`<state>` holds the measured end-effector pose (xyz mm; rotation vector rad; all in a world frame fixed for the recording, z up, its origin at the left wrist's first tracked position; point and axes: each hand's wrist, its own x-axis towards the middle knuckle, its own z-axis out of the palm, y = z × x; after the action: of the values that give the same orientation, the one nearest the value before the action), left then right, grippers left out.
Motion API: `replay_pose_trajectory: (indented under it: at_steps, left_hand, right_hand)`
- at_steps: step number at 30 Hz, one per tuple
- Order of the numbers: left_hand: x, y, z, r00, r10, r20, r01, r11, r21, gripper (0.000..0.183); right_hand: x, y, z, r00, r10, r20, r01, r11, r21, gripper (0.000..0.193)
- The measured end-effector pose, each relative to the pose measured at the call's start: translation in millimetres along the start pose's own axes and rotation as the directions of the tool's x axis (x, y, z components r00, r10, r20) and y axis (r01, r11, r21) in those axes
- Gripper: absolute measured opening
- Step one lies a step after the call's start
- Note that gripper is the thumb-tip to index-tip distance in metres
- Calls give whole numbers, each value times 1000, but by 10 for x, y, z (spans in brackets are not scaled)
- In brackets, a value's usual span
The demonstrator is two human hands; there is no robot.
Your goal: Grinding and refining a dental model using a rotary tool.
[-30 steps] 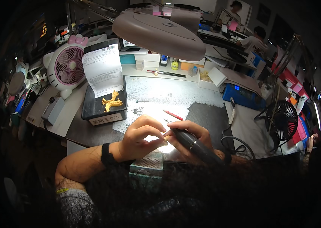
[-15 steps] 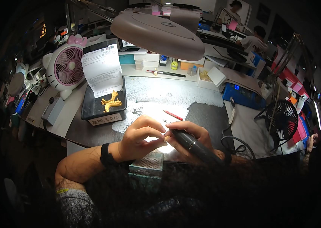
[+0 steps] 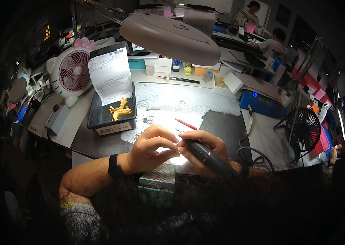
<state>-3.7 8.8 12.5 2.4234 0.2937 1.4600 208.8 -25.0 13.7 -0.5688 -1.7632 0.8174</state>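
My right hand [image 3: 211,149] is wrapped round a black rotary handpiece [image 3: 205,154], its thin tip pointing up and left. Opposite it, the fingertips of my left hand [image 3: 154,148] pinch together over something too small to make out, and they meet the right hand's fingers under bright light. Just beyond the hands, a red pencil-like tool [image 3: 186,124] lies on the worn work surface [image 3: 168,98]. To the left, a black tray [image 3: 113,118] holds yellow dental model pieces [image 3: 120,110] and a printed paper sheet [image 3: 109,77] propped upright.
A large lamp [image 3: 170,36] hangs over the bench. A pink-and-white fan [image 3: 72,69] stands left; a blue control box [image 3: 258,104] with a cable and a black fan [image 3: 304,128] are right. A brush [image 3: 180,79] lies behind. Below my hands is a perforated box [image 3: 158,174].
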Motion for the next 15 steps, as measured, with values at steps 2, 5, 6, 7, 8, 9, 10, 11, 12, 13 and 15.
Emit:
replay_pose_trajectory:
  at_steps: [2,5,6,7,8,9,10,11,12,13,15]
  left_hand:
    - [-3,-5,2,1000,11,-12,-11,1000,-8,26]
    - [-4,-7,-1,1000,14,-4,-14,1000,11,26]
    - [-2,-5,-1,1000,14,-1,-14,1000,10,26]
    - [0,-1,-3,1000,11,-1,-11,1000,8,26]
    - [4,4,-5,1000,10,-3,-10,1000,8,26]
    - [3,9,-5,1000,11,-4,-11,1000,9,26]
    - [1,15,-4,1000,-14,-10,14,1000,-10,26]
    - [4,19,-3,999,-38,-17,37,999,-30,27]
    - [10,21,-2,999,-35,-19,35,999,-30,27]
    - [17,21,1,999,-48,-23,48,999,-26,28]
    - [-2,4,0,997,-69,-25,69,997,-21,29]
  right_hand:
    - [-1,11,11,1000,0,-4,0,1000,2,30]
    - [-5,26,25,1000,-19,-24,19,999,32,30]
    - [-2,29,24,1000,-19,-20,19,1000,21,31]
    - [-2,33,25,1000,-19,-16,19,1000,9,31]
    - [-4,34,21,1000,-20,-15,20,1000,8,31]
    - [-10,38,16,1000,-9,-19,9,1000,-1,31]
    - [-14,39,14,1000,1,-23,-1,1000,-10,32]
    - [-9,27,17,1000,-1,-22,0,1000,-12,32]
    - [-1,8,23,999,-5,-34,5,1000,-3,33]
    - [7,-13,23,999,-9,-46,10,1000,5,34]
    - [14,-32,25,999,1,-41,-1,1000,-5,37]
